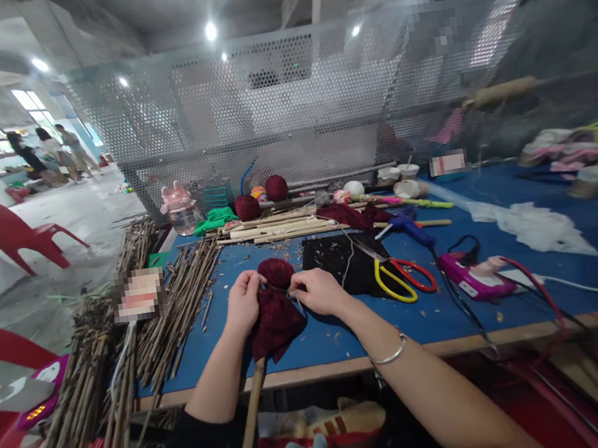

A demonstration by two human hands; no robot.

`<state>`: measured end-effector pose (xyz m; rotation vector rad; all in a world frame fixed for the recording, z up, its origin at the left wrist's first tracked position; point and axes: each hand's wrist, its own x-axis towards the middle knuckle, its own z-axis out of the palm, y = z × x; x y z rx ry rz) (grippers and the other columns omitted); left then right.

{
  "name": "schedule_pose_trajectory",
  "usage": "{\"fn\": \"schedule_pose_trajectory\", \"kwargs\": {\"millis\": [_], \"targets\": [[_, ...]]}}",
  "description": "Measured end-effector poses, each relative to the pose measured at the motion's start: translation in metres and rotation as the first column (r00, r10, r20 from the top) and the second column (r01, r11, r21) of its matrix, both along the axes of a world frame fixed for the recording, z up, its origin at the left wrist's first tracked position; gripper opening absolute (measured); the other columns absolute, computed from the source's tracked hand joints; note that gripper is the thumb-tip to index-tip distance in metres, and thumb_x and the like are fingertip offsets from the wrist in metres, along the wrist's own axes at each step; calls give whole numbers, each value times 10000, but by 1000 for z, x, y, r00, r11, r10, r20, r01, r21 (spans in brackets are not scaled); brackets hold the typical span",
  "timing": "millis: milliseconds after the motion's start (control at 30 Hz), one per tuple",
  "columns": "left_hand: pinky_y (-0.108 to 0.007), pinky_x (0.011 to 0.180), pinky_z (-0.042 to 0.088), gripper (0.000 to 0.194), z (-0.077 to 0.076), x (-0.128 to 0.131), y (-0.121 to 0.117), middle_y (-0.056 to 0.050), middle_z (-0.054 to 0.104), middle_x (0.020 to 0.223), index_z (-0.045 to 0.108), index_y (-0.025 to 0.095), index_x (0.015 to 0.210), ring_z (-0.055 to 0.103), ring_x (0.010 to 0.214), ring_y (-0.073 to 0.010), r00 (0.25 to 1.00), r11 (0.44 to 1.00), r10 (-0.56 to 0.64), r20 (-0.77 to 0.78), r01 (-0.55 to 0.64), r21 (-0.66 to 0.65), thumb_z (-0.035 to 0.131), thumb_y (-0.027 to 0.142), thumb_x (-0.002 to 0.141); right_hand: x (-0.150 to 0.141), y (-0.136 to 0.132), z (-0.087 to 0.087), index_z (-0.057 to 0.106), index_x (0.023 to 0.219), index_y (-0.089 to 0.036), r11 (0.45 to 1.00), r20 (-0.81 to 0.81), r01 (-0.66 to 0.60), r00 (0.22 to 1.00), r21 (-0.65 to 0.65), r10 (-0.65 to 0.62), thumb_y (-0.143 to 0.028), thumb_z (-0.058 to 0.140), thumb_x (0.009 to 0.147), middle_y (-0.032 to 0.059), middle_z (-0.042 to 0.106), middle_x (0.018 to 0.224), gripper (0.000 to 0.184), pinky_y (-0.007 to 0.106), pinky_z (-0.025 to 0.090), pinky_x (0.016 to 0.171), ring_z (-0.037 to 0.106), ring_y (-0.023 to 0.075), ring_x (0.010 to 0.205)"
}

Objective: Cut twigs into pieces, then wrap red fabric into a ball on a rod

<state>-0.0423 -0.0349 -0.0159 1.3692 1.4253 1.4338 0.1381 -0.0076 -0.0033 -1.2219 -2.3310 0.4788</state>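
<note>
My left hand (242, 302) grips a bundle of dark red cloth (276, 316) wrapped round the top of a wooden stick (250, 427) that slants down towards me. My right hand (317, 292) is closed in a pinch against the cloth's right side, with a thin thread or needle running across to the left hand; I cannot make out which. A silver bangle (389, 354) sits on the right wrist. Both hands hover over the near part of the blue table (510, 298).
Scissors with yellow and red handles (398, 277) lie on black cloth (338, 263) right of my hands. A pink glue gun (474, 279) with cables, a blue tool (411, 227), maroon yarn balls (276, 187), wooden sticks (277, 227) and piles of twigs (102, 370) at left surround them. Red chairs (5, 232) stand left.
</note>
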Motion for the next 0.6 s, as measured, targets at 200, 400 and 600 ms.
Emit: {"fn": "schedule_pose_trajectory", "kwargs": {"millis": [200,400,600], "targets": [[-171,456,251,298,3,1,-1,76,408,521,476,173,732,258,427,-47,932,981,-186,312,194,8,506,464,790,-4,1,0,641,683,-164,984,-317,-26,948,-177,-32,-233,591,714,-2,632,635,91,209,375,580,535,112,585],[-178,486,264,252,-8,-1,5,66,391,525,470,174,686,308,469,-62,993,991,-115,6,115,-71,448,390,814,1,10,-9,608,620,-153,955,-299,-25,952,-296,-67,-224,634,655,-28,562,510,84,200,348,508,483,95,497],[-196,509,273,248,-5,0,8,61,400,518,461,179,663,333,485,-77,986,994,-81,-146,70,-81,411,364,821,8,13,-11,608,603,-161,954,-263,-33,964,-297,-48,-210,631,654,-27,575,505,74,200,355,506,501,97,494]]}}
